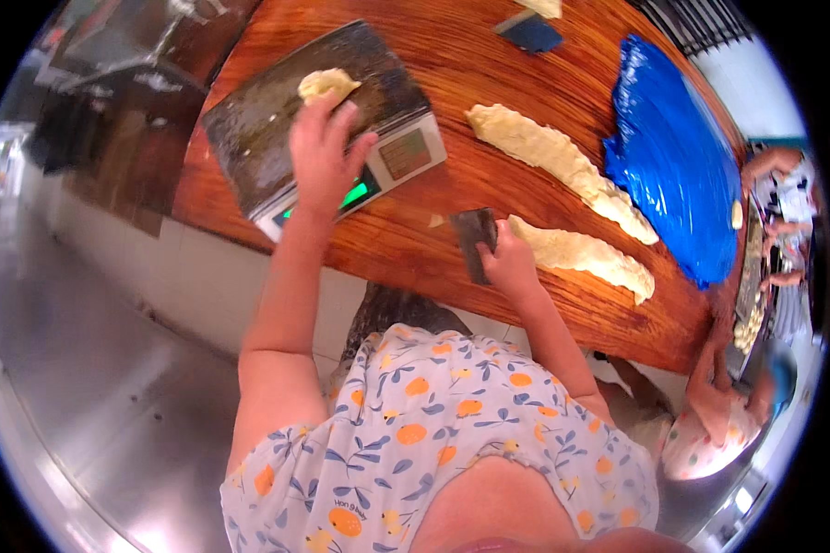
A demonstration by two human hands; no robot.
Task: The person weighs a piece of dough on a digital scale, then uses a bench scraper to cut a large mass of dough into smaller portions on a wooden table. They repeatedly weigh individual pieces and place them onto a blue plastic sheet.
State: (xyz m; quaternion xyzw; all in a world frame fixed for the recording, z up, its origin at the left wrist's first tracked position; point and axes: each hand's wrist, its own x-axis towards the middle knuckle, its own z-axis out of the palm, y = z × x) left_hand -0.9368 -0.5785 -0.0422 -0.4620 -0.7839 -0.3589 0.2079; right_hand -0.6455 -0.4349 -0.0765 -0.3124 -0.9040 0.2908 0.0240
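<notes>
My left hand reaches over a digital scale, fingers stretched and apart. Its fingertips are at a small lump of pale dough lying on the scale's dark, floury plate; whether they press on it I cannot tell. A green display glows partly behind my left wrist. My right hand is closed on a dark, flat dough scraper, held near the table's front edge. Just beside that hand lies a long strip of dough. Another long dough strip rests farther back, and a dough scrap sits left of the scraper.
Shiny blue plastic sheeting covers part of the wooden table at right. A second scraper lies at the far edge beside more dough. Other people work on the right, one close to the table's corner. Metal surfaces stand at left.
</notes>
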